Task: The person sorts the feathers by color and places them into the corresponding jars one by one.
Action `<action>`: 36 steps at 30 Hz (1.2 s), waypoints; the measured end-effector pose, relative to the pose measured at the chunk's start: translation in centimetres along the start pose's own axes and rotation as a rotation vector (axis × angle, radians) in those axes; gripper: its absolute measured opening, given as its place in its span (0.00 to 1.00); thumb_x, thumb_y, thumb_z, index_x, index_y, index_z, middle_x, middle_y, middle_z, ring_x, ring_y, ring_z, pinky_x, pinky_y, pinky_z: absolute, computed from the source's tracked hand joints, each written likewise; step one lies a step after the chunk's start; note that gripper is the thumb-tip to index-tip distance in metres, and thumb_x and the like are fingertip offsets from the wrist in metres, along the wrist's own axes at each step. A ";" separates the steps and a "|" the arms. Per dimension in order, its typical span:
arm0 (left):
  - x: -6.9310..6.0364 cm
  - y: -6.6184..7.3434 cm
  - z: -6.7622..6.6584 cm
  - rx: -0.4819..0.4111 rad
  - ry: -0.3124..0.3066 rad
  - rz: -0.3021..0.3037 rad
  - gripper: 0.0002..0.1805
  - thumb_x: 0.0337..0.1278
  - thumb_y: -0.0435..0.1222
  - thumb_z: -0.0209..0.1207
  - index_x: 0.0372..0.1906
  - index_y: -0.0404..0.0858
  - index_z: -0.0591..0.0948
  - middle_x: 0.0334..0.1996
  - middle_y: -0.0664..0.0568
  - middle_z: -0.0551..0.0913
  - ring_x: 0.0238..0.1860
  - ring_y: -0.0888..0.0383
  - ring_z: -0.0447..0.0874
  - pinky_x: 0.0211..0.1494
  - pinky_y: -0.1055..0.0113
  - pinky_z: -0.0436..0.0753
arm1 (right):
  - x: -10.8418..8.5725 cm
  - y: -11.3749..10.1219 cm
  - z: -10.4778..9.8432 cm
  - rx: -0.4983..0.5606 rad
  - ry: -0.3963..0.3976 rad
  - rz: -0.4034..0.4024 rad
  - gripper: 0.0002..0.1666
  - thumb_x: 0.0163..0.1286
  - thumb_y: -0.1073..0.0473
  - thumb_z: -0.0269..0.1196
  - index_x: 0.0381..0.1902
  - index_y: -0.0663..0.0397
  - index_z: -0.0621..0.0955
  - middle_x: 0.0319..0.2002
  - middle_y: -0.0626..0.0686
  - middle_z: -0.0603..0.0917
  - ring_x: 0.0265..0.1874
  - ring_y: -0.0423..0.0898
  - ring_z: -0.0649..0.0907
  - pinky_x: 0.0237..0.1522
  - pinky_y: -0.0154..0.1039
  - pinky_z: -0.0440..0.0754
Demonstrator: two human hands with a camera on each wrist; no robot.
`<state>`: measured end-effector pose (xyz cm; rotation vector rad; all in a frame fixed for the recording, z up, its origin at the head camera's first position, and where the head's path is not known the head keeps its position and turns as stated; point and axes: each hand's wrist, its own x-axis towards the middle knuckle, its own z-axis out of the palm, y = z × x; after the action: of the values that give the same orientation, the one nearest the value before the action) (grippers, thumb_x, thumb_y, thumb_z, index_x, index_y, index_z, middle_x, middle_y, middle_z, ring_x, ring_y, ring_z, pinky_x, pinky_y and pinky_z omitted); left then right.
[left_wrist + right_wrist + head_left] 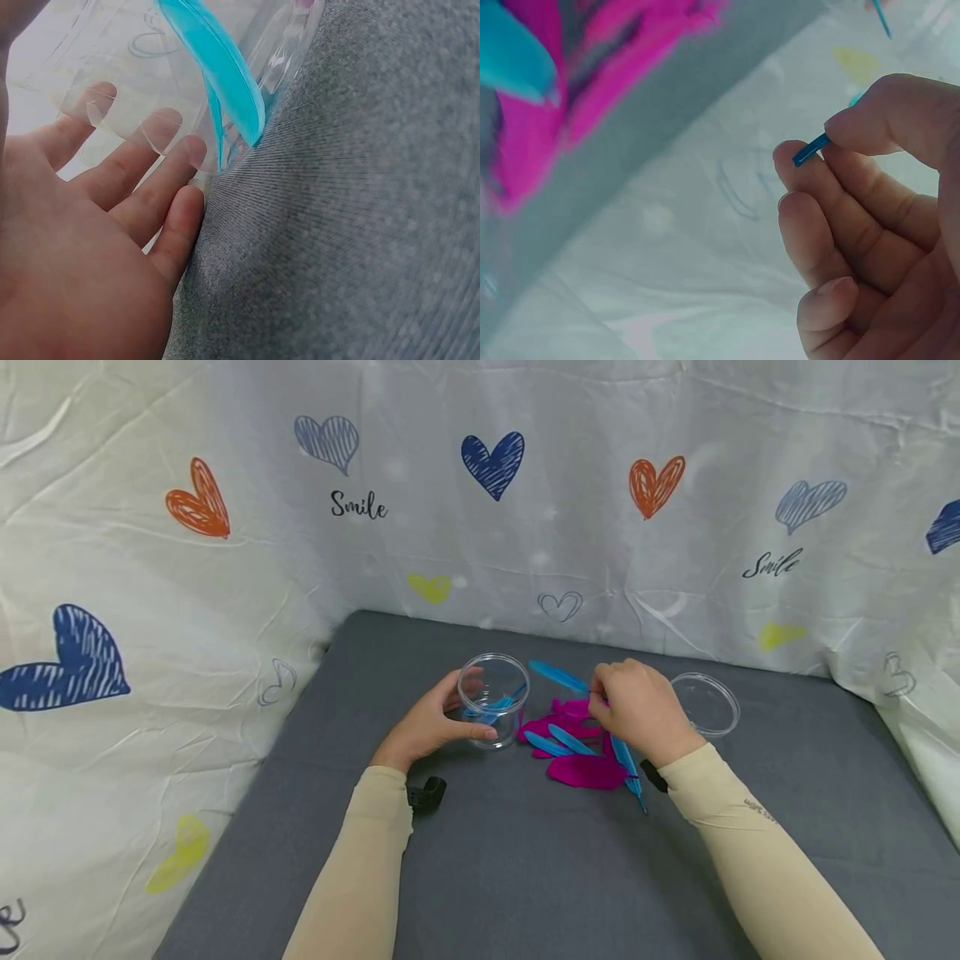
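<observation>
The left hand (435, 722) holds a clear round jar (493, 727) at its side, thumb in front and fingers behind. Blue feathers (217, 71) lie inside the jar, seen through its wall in the left wrist view. In the right wrist view the right hand (877, 217) pinches the quill (811, 150) of a blue feather between thumb and fingers. That feather (557, 676) points left toward the jar, above a pile of magenta feathers (588, 772) and blue feathers (573, 740) on the table.
A clear round lid (707, 704) lies on the grey cloth-covered table (480, 877), right of the right hand. A pale curtain (420, 527) printed with hearts hangs behind the table and along its left side.
</observation>
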<state>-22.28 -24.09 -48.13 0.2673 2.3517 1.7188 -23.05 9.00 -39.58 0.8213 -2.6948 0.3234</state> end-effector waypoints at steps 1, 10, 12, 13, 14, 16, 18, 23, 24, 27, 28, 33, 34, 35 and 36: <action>0.0 0.0 0.0 0.002 0.001 -0.001 0.58 0.47 0.54 0.84 0.83 0.57 0.66 0.78 0.60 0.72 0.82 0.47 0.67 0.84 0.40 0.68 | 0.3 -0.1 -0.4 -0.007 0.009 -0.019 0.09 0.65 0.70 0.63 0.26 0.54 0.80 0.20 0.48 0.77 0.23 0.47 0.73 0.27 0.41 0.74; -0.1 -0.3 -0.1 0.011 0.009 -0.011 0.55 0.49 0.53 0.84 0.81 0.64 0.66 0.78 0.60 0.73 0.82 0.47 0.67 0.85 0.41 0.67 | 2.4 -1.6 -3.3 -0.021 0.031 -0.159 0.12 0.69 0.68 0.64 0.26 0.51 0.78 0.23 0.48 0.77 0.27 0.47 0.74 0.30 0.41 0.74; -0.1 -0.4 -0.1 0.006 0.006 -0.009 0.55 0.48 0.53 0.84 0.82 0.63 0.66 0.78 0.59 0.72 0.82 0.47 0.67 0.85 0.40 0.67 | 2.7 -2.0 -3.5 -0.037 0.029 -0.193 0.11 0.70 0.68 0.65 0.27 0.52 0.79 0.24 0.48 0.79 0.27 0.47 0.74 0.31 0.40 0.75; -0.1 -0.4 -0.1 0.004 0.004 -0.008 0.56 0.48 0.54 0.84 0.82 0.63 0.66 0.78 0.59 0.72 0.82 0.47 0.67 0.84 0.40 0.68 | 2.9 -2.1 -3.5 -0.047 0.027 -0.210 0.11 0.70 0.68 0.66 0.27 0.52 0.80 0.24 0.48 0.80 0.27 0.47 0.74 0.31 0.40 0.76; -0.1 -0.4 -0.1 0.004 0.003 -0.008 0.56 0.47 0.54 0.84 0.82 0.62 0.66 0.78 0.60 0.73 0.82 0.47 0.67 0.84 0.40 0.67 | 3.0 -2.2 -3.4 -0.056 0.023 -0.226 0.10 0.70 0.68 0.66 0.28 0.53 0.81 0.25 0.49 0.80 0.27 0.48 0.74 0.31 0.40 0.76; -0.2 -0.3 -0.1 0.002 0.002 -0.011 0.58 0.46 0.56 0.84 0.83 0.62 0.65 0.78 0.60 0.73 0.82 0.47 0.67 0.84 0.41 0.68 | 3.3 -2.5 -3.3 -0.068 0.013 -0.254 0.09 0.69 0.68 0.67 0.29 0.53 0.82 0.26 0.49 0.82 0.28 0.48 0.75 0.33 0.40 0.77; -0.2 -0.3 -0.1 0.003 -0.001 -0.011 0.58 0.46 0.56 0.84 0.83 0.62 0.65 0.78 0.61 0.73 0.82 0.48 0.66 0.84 0.41 0.68 | 3.5 -2.7 -3.3 -0.072 0.001 -0.272 0.08 0.70 0.67 0.67 0.29 0.53 0.83 0.27 0.50 0.83 0.29 0.48 0.76 0.34 0.41 0.78; -0.2 -0.3 0.0 -0.002 -0.002 -0.016 0.57 0.47 0.56 0.84 0.82 0.64 0.65 0.78 0.62 0.73 0.82 0.50 0.66 0.85 0.42 0.68 | 4.2 -3.2 -3.2 -0.075 -0.010 -0.308 0.09 0.71 0.67 0.67 0.29 0.53 0.83 0.27 0.49 0.83 0.29 0.48 0.76 0.35 0.41 0.78; -0.2 -0.2 0.0 -0.005 0.000 -0.018 0.56 0.47 0.56 0.84 0.82 0.64 0.65 0.78 0.62 0.73 0.82 0.50 0.67 0.84 0.42 0.68 | 4.4 -3.3 -3.2 -0.075 -0.008 -0.322 0.10 0.72 0.68 0.67 0.29 0.53 0.82 0.26 0.49 0.82 0.28 0.48 0.76 0.34 0.41 0.78; -0.2 -0.2 0.0 -0.013 0.001 -0.023 0.55 0.47 0.55 0.84 0.81 0.65 0.66 0.77 0.61 0.73 0.82 0.49 0.67 0.83 0.42 0.70 | 4.9 -3.8 -3.2 -0.073 -0.003 -0.363 0.12 0.72 0.69 0.65 0.28 0.52 0.81 0.24 0.49 0.79 0.26 0.47 0.73 0.33 0.40 0.74; -0.2 -0.2 0.0 -0.015 0.000 -0.024 0.56 0.47 0.55 0.84 0.81 0.64 0.66 0.77 0.60 0.73 0.82 0.49 0.67 0.83 0.41 0.70 | 5.1 -3.9 -3.1 -0.072 -0.004 -0.374 0.12 0.73 0.69 0.64 0.28 0.52 0.81 0.24 0.49 0.78 0.26 0.47 0.72 0.32 0.39 0.73; -0.1 -0.1 0.1 -0.029 -0.007 -0.026 0.55 0.47 0.55 0.84 0.80 0.65 0.65 0.76 0.60 0.74 0.81 0.49 0.68 0.81 0.41 0.73 | 5.5 -4.5 -2.9 -0.072 -0.020 -0.400 0.11 0.74 0.68 0.66 0.29 0.52 0.83 0.25 0.48 0.79 0.27 0.47 0.73 0.33 0.39 0.74; -0.1 -0.1 0.1 -0.035 -0.010 -0.022 0.55 0.48 0.54 0.84 0.80 0.66 0.65 0.76 0.60 0.74 0.81 0.50 0.68 0.81 0.41 0.73 | 5.6 -4.6 -2.8 -0.074 -0.023 -0.404 0.11 0.74 0.68 0.66 0.29 0.52 0.83 0.26 0.49 0.79 0.28 0.47 0.74 0.34 0.40 0.75; -0.1 -0.1 0.1 -0.041 -0.012 -0.017 0.54 0.49 0.53 0.84 0.80 0.66 0.66 0.77 0.61 0.74 0.81 0.50 0.68 0.81 0.41 0.73 | 5.7 -4.7 -2.8 -0.074 -0.026 -0.408 0.11 0.74 0.67 0.67 0.29 0.52 0.83 0.26 0.49 0.80 0.28 0.47 0.74 0.35 0.40 0.76; -0.1 -0.1 0.1 -0.046 -0.014 -0.012 0.53 0.51 0.51 0.83 0.80 0.67 0.65 0.77 0.61 0.73 0.81 0.50 0.69 0.80 0.40 0.74 | 5.9 -4.8 -2.7 -0.075 -0.028 -0.412 0.11 0.74 0.67 0.67 0.30 0.52 0.83 0.26 0.49 0.80 0.29 0.47 0.75 0.36 0.40 0.77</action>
<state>-22.21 -24.06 -48.26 0.2563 2.2956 1.7571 -24.31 2.94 -34.37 1.3295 -2.4617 0.1136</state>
